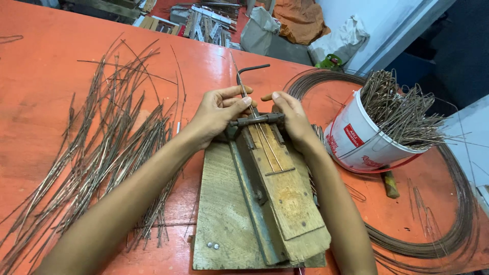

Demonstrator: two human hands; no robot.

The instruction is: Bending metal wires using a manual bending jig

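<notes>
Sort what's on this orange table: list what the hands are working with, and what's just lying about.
In use: left hand, right hand, thin wires, wooden jig, metal crossbar.
Lying about: cut wire pile, white bucket of bent wires, wire coil.

Orange-red table (46,56), white bucket (356,142)

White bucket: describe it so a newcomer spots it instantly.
On the orange table, look right of the wooden jig and the right hand. The white bucket tilts inside the wire coil, the only container, crammed with bent wire pieces.
</notes>
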